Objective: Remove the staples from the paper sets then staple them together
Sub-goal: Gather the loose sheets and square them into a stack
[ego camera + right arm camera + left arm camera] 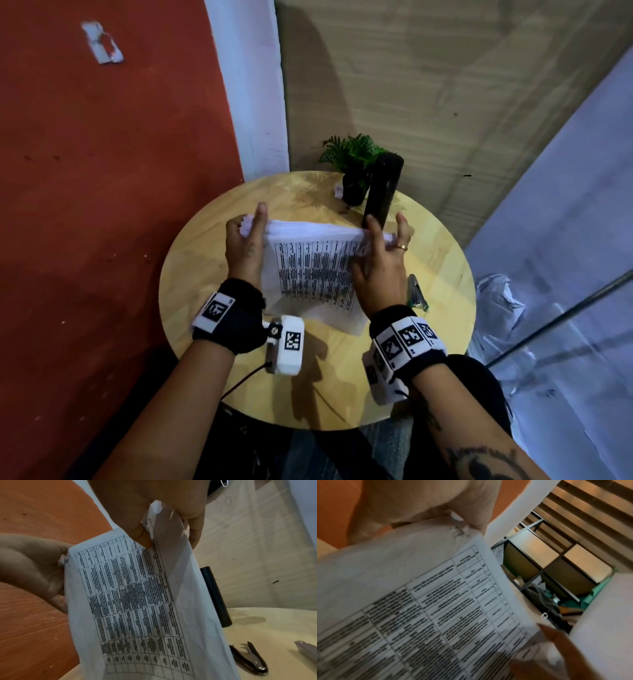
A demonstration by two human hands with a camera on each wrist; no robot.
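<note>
Paper stack [310, 270]: light, floppy | left hand [245, 245], right hand [380, 263] pinch top corners | support edges when aligning.

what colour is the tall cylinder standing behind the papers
Black; the tall cylinder shows best in the head view.

This looks like a makeshift corner of a storeroom or plain workroom rather than a furnished office, though it is hard to say for sure. A small round wooden table [212, 260] stands in the middle of the head view, pushed against a bare red wall [102, 171] at the left with a scrap of torn tape [102, 42] in the upper left. Behind it, upper right, leans a large sheet of cardboard [445, 85]. A small potted plant [352, 164] sits at the table's far edge. In the left wrist view, right of centre, a metal-framed shelf unit [556, 566] holds crumpled cloth and clutter.
</note>
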